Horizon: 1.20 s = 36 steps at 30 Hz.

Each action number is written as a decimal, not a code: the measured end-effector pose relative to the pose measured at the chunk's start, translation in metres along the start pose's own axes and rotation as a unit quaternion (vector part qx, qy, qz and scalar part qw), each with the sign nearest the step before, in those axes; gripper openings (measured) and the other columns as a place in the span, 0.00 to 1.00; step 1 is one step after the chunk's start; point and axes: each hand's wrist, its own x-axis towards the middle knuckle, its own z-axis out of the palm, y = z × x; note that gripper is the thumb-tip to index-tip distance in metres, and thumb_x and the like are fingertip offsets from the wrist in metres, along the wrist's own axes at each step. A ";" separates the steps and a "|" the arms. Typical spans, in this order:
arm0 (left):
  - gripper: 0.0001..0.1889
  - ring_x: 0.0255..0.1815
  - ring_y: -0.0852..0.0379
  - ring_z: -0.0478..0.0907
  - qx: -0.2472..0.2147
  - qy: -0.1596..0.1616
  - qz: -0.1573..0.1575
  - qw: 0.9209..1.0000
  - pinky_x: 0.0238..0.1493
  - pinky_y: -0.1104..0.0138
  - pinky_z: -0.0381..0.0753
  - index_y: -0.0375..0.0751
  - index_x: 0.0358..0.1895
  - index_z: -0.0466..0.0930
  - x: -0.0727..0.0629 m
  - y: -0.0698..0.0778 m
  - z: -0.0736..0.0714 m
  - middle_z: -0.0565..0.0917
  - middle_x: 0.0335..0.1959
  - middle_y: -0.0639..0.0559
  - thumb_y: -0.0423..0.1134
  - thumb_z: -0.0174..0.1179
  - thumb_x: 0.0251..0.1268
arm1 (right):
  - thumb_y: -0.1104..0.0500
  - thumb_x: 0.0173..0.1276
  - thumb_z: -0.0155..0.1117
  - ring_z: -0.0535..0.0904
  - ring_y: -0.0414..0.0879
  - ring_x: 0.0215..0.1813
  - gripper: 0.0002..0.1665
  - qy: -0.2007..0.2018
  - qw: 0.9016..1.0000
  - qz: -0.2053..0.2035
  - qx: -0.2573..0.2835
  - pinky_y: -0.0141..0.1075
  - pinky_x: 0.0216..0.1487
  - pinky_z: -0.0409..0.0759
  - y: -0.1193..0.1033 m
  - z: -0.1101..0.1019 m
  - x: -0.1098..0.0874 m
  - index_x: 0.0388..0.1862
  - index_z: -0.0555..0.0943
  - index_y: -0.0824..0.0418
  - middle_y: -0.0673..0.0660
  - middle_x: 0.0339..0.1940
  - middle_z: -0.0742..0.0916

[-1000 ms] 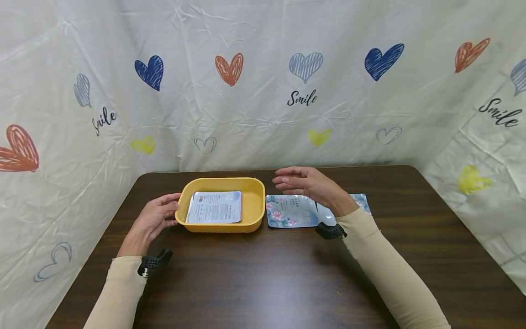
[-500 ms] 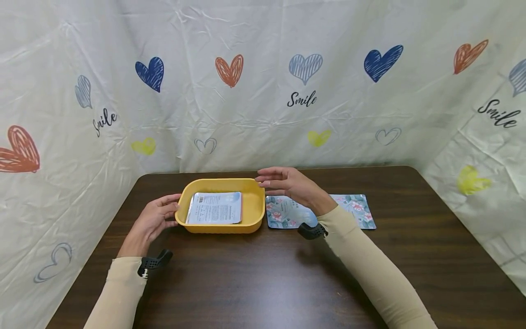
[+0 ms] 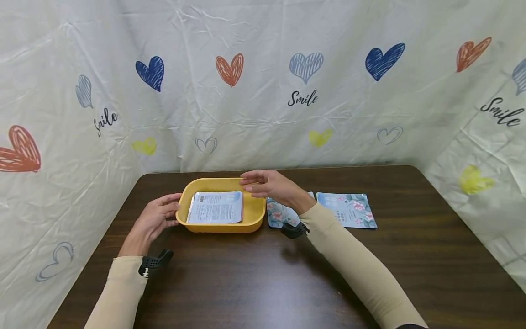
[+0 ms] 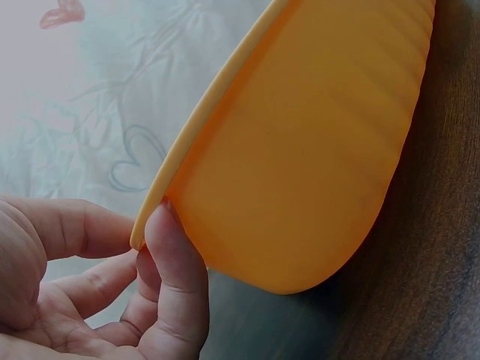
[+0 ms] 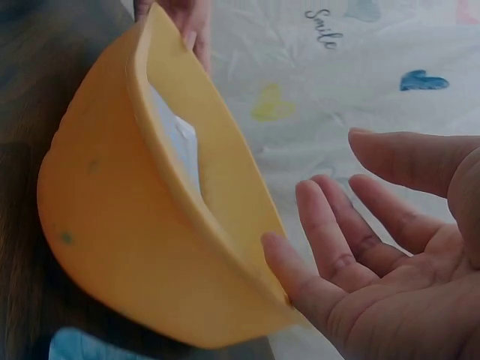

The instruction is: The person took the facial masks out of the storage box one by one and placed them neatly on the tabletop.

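A yellow plastic basin (image 3: 223,228) stands on the brown table, and a pale blue sachet (image 3: 215,208) lies in it with its printed back up. My left hand (image 3: 154,219) pinches the basin's left rim between thumb and fingers, as the left wrist view shows on the basin wall (image 4: 300,150). Over the basin's right end hovers my right hand (image 3: 275,188), palm turned inward; its fingers (image 5: 322,232) are loosely spread and hold nothing. Right of the basin lie two flowered blue sachets, the nearer one (image 3: 279,215) partly hidden by the right hand, the farther one (image 3: 349,211) by the sleeve.
The dark wooden table (image 3: 230,283) runs back to a white curtain (image 3: 263,151) printed with hearts and "Smile". Black camera mounts (image 3: 157,261) sit at both wrists.
My right hand has moved left from above the flowered sachets to above the basin's right end, uncovering more of the right sachet. The left hand and the basin stay in place.
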 end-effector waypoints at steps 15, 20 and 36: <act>0.29 0.50 0.51 0.80 0.005 0.002 0.002 1.000 0.47 0.64 0.85 0.41 0.77 0.63 0.000 -0.001 -0.001 0.69 0.69 0.38 0.40 0.56 0.77 | 0.67 0.73 0.61 0.77 0.55 0.66 0.29 0.028 0.997 0.064 -0.017 0.59 0.72 0.66 0.005 0.036 0.035 0.72 0.72 0.65 0.67 0.67 0.80; 0.29 0.51 0.51 0.79 0.005 0.004 -0.002 1.000 0.47 0.64 0.85 0.41 0.77 0.63 0.000 0.000 0.000 0.68 0.70 0.38 0.40 0.57 0.77 | 0.67 0.71 0.61 0.78 0.54 0.64 0.27 0.054 0.994 0.092 -0.032 0.58 0.69 0.71 0.009 0.045 0.043 0.69 0.75 0.64 0.64 0.65 0.82; 0.28 0.46 0.57 0.81 -0.014 -0.006 0.007 1.000 0.43 0.64 0.84 0.38 0.77 0.62 0.001 -0.001 -0.002 0.77 0.57 0.47 0.35 0.54 0.78 | 0.69 0.71 0.62 0.79 0.56 0.59 0.22 0.123 0.989 0.081 -0.004 0.51 0.64 0.77 0.012 0.059 0.040 0.64 0.78 0.68 0.64 0.66 0.80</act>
